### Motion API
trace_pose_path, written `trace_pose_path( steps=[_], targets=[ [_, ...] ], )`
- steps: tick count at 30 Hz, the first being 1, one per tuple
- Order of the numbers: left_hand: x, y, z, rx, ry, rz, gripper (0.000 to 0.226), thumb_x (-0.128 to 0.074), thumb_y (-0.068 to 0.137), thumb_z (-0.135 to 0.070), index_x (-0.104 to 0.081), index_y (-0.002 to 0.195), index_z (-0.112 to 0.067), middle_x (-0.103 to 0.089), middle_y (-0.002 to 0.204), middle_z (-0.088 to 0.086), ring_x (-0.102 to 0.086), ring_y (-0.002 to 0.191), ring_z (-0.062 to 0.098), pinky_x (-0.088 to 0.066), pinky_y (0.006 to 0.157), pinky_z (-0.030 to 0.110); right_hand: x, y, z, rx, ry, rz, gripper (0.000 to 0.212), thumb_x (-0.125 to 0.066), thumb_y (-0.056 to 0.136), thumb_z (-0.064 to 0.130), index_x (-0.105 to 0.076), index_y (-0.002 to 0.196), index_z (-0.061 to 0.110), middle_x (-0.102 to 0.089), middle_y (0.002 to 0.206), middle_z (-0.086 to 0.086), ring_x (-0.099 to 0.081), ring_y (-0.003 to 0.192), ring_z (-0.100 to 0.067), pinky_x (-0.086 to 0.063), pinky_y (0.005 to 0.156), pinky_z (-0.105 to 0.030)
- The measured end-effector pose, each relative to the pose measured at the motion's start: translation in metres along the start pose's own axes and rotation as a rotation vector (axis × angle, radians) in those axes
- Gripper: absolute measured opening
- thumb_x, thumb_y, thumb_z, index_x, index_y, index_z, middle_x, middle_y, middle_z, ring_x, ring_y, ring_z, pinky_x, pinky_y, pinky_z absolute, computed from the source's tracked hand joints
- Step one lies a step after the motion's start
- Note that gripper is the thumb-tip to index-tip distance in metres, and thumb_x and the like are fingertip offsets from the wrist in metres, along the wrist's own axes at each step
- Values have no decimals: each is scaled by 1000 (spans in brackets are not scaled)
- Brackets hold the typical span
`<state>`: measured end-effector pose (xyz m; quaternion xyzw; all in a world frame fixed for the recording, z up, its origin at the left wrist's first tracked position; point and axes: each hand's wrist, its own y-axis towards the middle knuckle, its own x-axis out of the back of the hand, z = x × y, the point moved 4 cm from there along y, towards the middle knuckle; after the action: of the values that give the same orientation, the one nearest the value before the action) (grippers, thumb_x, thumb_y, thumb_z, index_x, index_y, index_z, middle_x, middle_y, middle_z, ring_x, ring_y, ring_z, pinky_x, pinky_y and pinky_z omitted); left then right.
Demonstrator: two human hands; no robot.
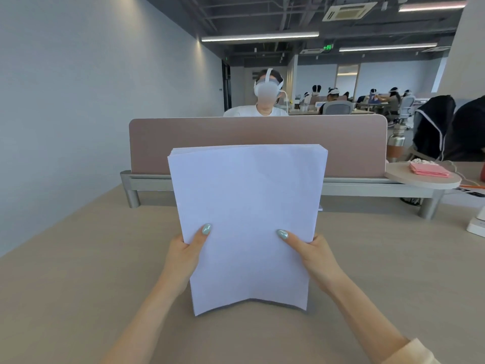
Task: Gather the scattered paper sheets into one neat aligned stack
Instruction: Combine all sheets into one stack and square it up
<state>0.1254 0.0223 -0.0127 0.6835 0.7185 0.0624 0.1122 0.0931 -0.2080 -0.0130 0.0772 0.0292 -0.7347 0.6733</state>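
A stack of white paper sheets [246, 206] stands upright on its bottom edge on the beige desk [78, 271], in the middle of the view. My left hand [183, 256] grips its left side, thumb on the front face. My right hand [312, 254] grips its right side the same way. The bottom edge bows upward in the middle, with its corners on the desk. At the top, the sheet edges are slightly staggered. No loose sheets show elsewhere on the desk.
A pinkish desk divider [354, 143] on a metal rail stands just behind the paper. A round side shelf [420, 179] with pink cloths is at right. A white object [476, 224] lies at the desk's right edge. A person sits beyond the divider.
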Motion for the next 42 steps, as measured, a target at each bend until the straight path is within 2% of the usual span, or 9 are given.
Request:
trace_pose_path(
  steps=[6,10,15,20,24,28,31,36,42],
  targets=[
    [0,-7,13,52,10,116,15,-71,80,-31,-61,90,-35,-70,72,-31,-68,75,-8,-50,54,7,1,-6,-16,-49,-79,15,7,-70,83,22,-76,80,19,-78,89,-3,-74,83,-20,-58,81,-38],
    [2,-8,18,97,37,158,83,-75,23,-76,-65,94,-35,-73,83,-26,-69,78,-6,-52,57,10,2,-3,-17,-75,-85,21,11,-70,83,26,-75,87,17,-77,93,-4,-74,88,-23,-56,86,-42],
    [10,1,17,210,102,102,17,-71,76,-41,-70,86,-27,-75,71,-17,-71,81,7,-54,60,20,-3,0,-18,-119,-35,60,23,-65,86,29,-72,100,12,-77,96,-6,-73,89,-23,-59,79,-36],
    [34,19,36,475,160,148,33,-74,75,-41,-72,96,-15,-77,85,4,-73,76,22,-56,69,31,-17,18,-30,-210,-59,52,26,-61,91,26,-68,107,7,-74,99,-11,-72,86,-26,-58,79,-36],
    [58,25,59,567,274,104,52,-79,54,-39,-72,94,-8,-76,79,7,-71,74,26,-56,74,35,-36,32,-55,-302,-184,117,14,-50,95,7,-60,104,4,-70,68,1,-66,53,-7,-54,54,-18],
    [77,36,77,603,441,86,55,-79,68,-41,-69,108,-4,-70,90,6,-66,81,22,-53,71,29,-53,41,-80,-409,-334,185,18,-50,94,11,-60,109,11,-65,91,-3,-61,71,-11,-52,62,-22],
    [85,46,85,585,587,108,59,-77,73,-39,-62,114,0,-65,104,9,-60,87,22,-43,63,24,-57,45,-93,-459,-455,205,8,-54,91,14,-58,98,17,-62,81,4,-59,71,-9,-50,57,-20],
    [93,59,95,543,693,125,38,-75,74,-38,-63,97,-9,-62,86,1,-58,76,18,-40,60,24,-61,54,-96,-392,-572,195,17,-58,88,16,-61,105,14,-65,95,1,-62,91,-18,-53,69,-25],
    [106,79,91,501,769,93,25,-74,77,-28,-57,79,-10,-59,79,4,-54,68,18,-37,55,24,-78,73,-107,-358,-1016,108,52,-55,72,53,-62,113,21,-63,116,2,-53,117,-22,-37,98,-34]
  ],
)
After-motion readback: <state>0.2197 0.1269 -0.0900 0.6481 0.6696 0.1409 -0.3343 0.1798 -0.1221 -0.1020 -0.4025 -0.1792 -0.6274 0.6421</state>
